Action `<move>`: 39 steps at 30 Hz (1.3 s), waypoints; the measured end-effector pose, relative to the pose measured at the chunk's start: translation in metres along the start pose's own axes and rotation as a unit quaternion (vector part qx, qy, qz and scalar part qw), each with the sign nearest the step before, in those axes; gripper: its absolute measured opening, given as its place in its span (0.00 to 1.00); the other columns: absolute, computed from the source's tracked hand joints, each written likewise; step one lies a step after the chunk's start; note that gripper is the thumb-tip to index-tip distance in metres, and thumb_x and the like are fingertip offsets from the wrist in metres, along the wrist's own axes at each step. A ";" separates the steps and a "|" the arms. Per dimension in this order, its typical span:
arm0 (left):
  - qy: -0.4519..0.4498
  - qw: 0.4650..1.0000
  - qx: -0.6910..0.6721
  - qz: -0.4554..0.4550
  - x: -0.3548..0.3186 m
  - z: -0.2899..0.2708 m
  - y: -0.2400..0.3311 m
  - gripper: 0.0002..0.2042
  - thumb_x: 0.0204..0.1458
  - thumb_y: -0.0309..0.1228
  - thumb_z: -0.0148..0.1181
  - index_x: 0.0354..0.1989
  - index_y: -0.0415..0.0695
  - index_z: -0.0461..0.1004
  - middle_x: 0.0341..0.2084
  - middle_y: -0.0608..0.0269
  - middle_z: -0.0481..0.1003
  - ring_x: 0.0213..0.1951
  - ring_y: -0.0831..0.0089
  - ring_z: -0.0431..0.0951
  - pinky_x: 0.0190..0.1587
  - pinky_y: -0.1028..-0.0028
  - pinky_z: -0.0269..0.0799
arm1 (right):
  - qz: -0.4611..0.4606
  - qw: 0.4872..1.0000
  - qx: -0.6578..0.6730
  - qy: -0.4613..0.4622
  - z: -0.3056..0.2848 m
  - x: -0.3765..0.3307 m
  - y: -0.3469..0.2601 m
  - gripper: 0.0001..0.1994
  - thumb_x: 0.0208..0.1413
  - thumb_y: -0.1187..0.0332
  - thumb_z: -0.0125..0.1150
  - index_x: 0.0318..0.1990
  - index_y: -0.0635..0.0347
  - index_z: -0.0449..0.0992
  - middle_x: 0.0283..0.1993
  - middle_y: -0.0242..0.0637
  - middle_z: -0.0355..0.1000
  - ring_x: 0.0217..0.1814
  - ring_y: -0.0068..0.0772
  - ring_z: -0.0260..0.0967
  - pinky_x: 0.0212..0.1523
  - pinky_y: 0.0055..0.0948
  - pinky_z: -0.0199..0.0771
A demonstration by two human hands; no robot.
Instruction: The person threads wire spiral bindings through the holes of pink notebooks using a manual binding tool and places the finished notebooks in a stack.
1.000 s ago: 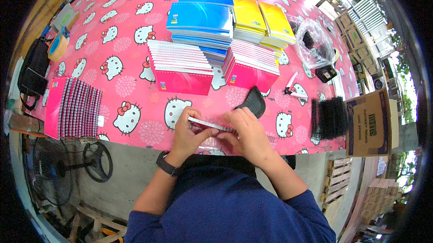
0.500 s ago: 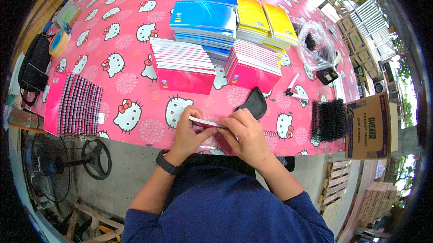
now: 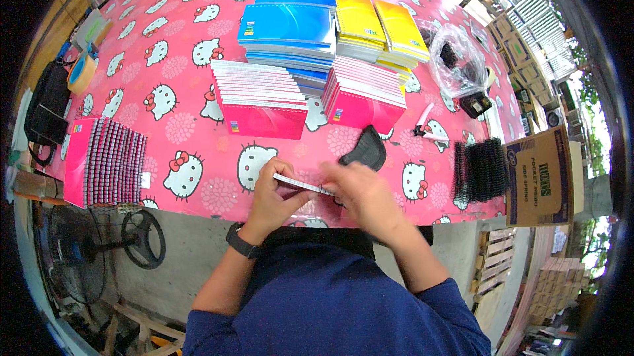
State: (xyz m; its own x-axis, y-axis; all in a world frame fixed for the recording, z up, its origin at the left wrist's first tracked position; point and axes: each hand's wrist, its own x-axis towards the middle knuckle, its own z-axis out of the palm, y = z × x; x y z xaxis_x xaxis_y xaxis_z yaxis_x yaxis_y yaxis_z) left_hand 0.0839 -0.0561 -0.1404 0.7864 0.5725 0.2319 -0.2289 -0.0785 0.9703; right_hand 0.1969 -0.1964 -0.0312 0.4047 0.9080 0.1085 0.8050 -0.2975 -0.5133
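Note:
My left hand (image 3: pixel 269 194) grips a small notebook (image 3: pixel 300 183), its thin punched edge turned up, just above the table's near edge. Beside the notebook's right end is my right hand (image 3: pixel 364 197), with fingers smeared by motion; whether it holds anything is unclear. Black spiral coils (image 3: pixel 481 170) lie bundled at the right. Spiral-bound notebooks (image 3: pixel 109 161) with pink covers form a row at the far left. Ahead stand two piles of pink notebooks, a left pile (image 3: pixel 267 121) and a right pile (image 3: pixel 366 111). A curved black pad (image 3: pixel 364 149) lies beyond my right hand.
Behind the pink piles are blue notebooks (image 3: pixel 287 24) and yellow notebooks (image 3: pixel 401 26). Pliers with pale handles (image 3: pixel 429 128) and a clear plastic bag (image 3: pixel 459 62) lie at the right, near a carton (image 3: pixel 538 178). A tape roll (image 3: pixel 82 72) and black pouch (image 3: pixel 47 98) sit left.
My right hand has moved slightly up and is now blurred. A thin coil that stuck out to its right no longer shows there. My left hand keeps its hold on the notebook.

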 end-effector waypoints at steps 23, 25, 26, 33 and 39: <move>-0.046 0.992 -0.053 -0.104 0.000 0.000 0.013 0.19 0.35 0.31 0.72 0.30 0.45 0.65 0.27 0.66 0.67 0.35 0.68 0.65 0.41 0.70 0.59 | 0.008 0.898 0.433 -0.074 0.000 -0.003 0.068 0.33 0.42 0.39 0.54 0.43 0.63 0.77 0.52 0.50 0.67 0.58 0.44 0.61 0.59 0.38 0.56; -0.052 0.994 -0.018 -0.092 0.000 -0.003 0.009 0.19 0.34 0.31 0.72 0.30 0.45 0.65 0.27 0.66 0.67 0.35 0.68 0.65 0.42 0.70 0.59 | 0.002 0.859 0.501 -0.104 0.004 -0.005 0.065 0.33 0.42 0.39 0.54 0.43 0.62 0.77 0.52 0.50 0.67 0.58 0.44 0.61 0.59 0.38 0.56; -0.059 0.995 0.017 -0.078 0.000 -0.004 0.008 0.20 0.34 0.31 0.73 0.30 0.45 0.65 0.27 0.66 0.67 0.35 0.68 0.65 0.42 0.70 0.59 | -0.004 0.815 0.565 -0.132 0.007 -0.004 0.063 0.33 0.42 0.39 0.54 0.44 0.61 0.77 0.52 0.50 0.67 0.58 0.44 0.61 0.59 0.38 0.56; -0.058 0.995 0.018 -0.075 0.000 -0.004 0.009 0.19 0.33 0.31 0.73 0.29 0.45 0.65 0.27 0.66 0.67 0.35 0.68 0.63 0.42 0.70 0.58 | 0.029 0.871 0.482 -0.095 0.005 -0.005 0.054 0.38 0.38 0.34 0.56 0.43 0.64 0.76 0.53 0.49 0.66 0.58 0.43 0.61 0.59 0.39 0.55; -0.056 0.996 0.013 -0.064 0.001 -0.001 0.014 0.19 0.35 0.31 0.72 0.29 0.45 0.65 0.27 0.66 0.66 0.34 0.69 0.64 0.40 0.71 0.60 | 0.026 0.999 -0.036 0.026 -0.006 0.004 0.083 0.28 0.40 0.56 0.67 0.51 0.55 0.71 0.62 0.48 0.57 0.62 0.51 0.53 0.60 0.43 0.54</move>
State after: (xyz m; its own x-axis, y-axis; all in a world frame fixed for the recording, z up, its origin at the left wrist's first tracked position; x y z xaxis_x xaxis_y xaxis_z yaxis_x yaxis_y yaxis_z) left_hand 0.0810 -0.0561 -0.1270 0.8680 0.4840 0.1111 -0.1090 -0.0325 0.9935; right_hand 0.2677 -0.2187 -0.0685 0.4670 0.8750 0.1276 0.8106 -0.3659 -0.4572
